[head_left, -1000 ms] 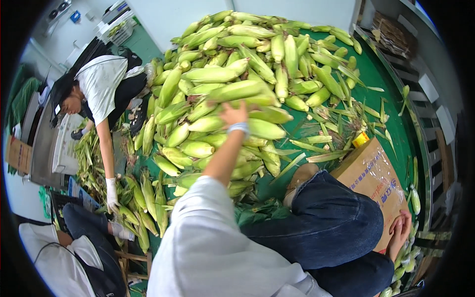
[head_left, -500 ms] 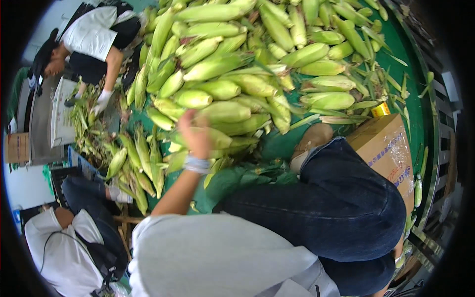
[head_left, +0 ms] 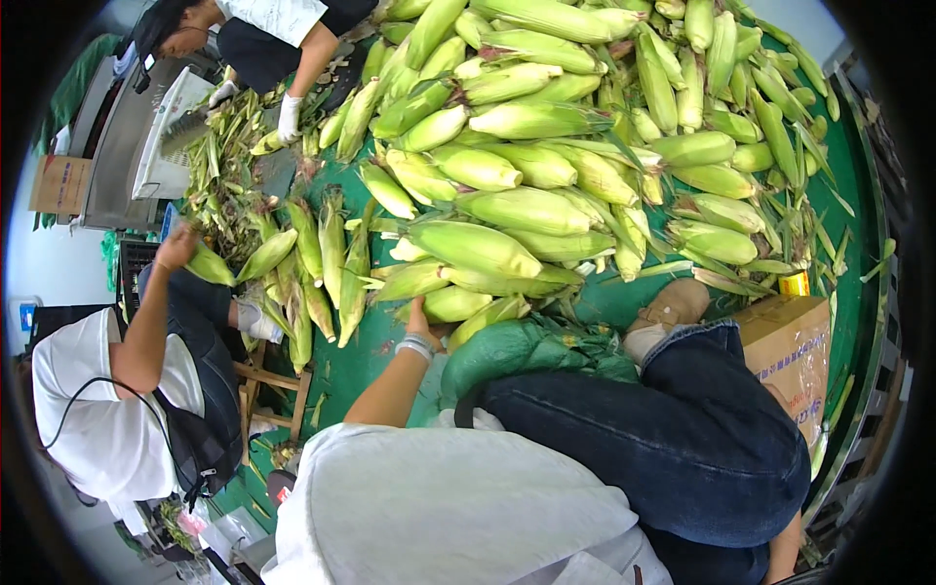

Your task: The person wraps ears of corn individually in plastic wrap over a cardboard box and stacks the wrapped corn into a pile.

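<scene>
The left hand [head_left: 421, 322] reaches to a green husked corn ear [head_left: 458, 304] at the near edge of the big corn pile [head_left: 546, 146]; I cannot tell if the fingers close. It seems the picking step; next needs a firm grip. The right hand is not visible.

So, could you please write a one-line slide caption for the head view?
Seated person's left hand grips a corn ear at the edge of a large pile on a green floor.
</scene>
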A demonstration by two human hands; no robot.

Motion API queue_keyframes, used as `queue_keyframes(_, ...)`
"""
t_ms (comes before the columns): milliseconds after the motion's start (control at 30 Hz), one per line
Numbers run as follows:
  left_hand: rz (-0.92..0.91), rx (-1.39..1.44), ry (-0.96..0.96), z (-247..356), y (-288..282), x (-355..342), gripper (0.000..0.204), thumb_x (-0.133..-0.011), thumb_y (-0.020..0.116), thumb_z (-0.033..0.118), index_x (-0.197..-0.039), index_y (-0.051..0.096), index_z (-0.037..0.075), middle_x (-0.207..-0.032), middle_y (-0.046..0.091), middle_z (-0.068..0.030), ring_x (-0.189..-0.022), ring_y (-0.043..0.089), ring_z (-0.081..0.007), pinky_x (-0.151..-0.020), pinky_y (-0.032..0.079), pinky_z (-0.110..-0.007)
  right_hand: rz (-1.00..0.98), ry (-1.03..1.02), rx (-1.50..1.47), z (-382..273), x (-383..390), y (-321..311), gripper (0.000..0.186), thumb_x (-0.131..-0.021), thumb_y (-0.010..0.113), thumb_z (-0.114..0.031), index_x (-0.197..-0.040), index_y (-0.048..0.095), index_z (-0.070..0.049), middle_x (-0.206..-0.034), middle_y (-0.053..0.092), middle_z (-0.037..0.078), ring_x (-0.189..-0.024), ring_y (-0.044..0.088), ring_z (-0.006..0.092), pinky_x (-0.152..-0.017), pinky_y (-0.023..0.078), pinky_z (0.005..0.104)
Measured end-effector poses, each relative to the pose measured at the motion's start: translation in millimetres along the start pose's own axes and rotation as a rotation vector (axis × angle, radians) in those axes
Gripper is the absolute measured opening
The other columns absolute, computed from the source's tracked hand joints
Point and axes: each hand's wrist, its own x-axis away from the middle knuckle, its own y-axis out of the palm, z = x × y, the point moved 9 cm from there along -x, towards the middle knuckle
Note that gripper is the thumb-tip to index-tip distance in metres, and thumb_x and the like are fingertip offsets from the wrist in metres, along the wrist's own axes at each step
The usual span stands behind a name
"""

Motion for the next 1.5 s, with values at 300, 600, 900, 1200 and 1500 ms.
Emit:
queue_keyframes(300, -0.036, 0.052, 0.206, 23, 17, 4, 0.062, -0.085, 0.046, 0.056, -0.125, 0.045, 0.010, -0.122, 0.052, -0.0133, -0.110, 0.052, -0.0300, -0.095, 0.042, -0.046, -0.112, 0.059, -0.158, 43, -15, 27, 0.028, -0.087, 0.057, -0.017, -0.107, 0.055, 0.002, -0.095, 0.060, 0.003, -0.087, 0.055, 0.0115, -0.079, 0.043, 0.0235)
queue_keyframes(600, 0.218, 0.422, 0.432, 12, 144, 63, 0.106, -0.070, 0.071, 0.045, -0.140, 0.000, 0.009, -0.133, 0.035, -0.0219, -0.104, 0.054, -0.0349, -0.084, 0.050, -0.049, -0.131, 0.075, -0.192, 47, -12, 34, 0.027, -0.087, 0.057, -0.017, -0.107, 0.056, 0.002, -0.095, 0.060, 0.003, -0.088, 0.055, 0.0116, -0.080, 0.043, 0.0235)
queue_keyframes(900, 0.208, -0.436, 0.521, 7, 208, 91, 0.105, -0.076, 0.058, 0.051, -0.135, -0.004, -0.010, -0.135, 0.031, -0.0299, -0.121, 0.038, -0.0383, -0.104, 0.027, -0.036, -0.170, 0.045, -0.230, 44, -27, 47, 0.027, -0.087, 0.057, -0.016, -0.107, 0.056, 0.002, -0.096, 0.060, 0.003, -0.089, 0.055, 0.0116, -0.081, 0.043, 0.0235)
queue_keyframes(1200, -0.693, -0.365, 0.262, -11, 178, 109, 0.041, -0.088, 0.053, 0.036, -0.112, 0.050, 0.002, -0.096, 0.061, -0.0171, -0.080, 0.063, -0.0241, -0.074, 0.052, -0.033, -0.175, 0.091, -0.256, 47, -28, 42, 0.027, -0.087, 0.057, -0.016, -0.107, 0.056, 0.002, -0.097, 0.060, 0.003, -0.090, 0.055, 0.0117, -0.081, 0.043, 0.0236)
queue_keyframes(1500, 0.020, 0.292, 0.238, 104, -89, 14, 0.113, -0.055, 0.065, 0.074, -0.139, 0.022, 0.012, -0.141, 0.021, -0.0155, -0.123, 0.028, -0.0402, -0.097, 0.031, -0.054, -0.189, 0.161, -0.303, 48, -21, 35, 0.026, -0.087, 0.057, -0.016, -0.107, 0.056, 0.002, -0.097, 0.060, 0.003, -0.091, 0.055, 0.0117, -0.082, 0.043, 0.0236)
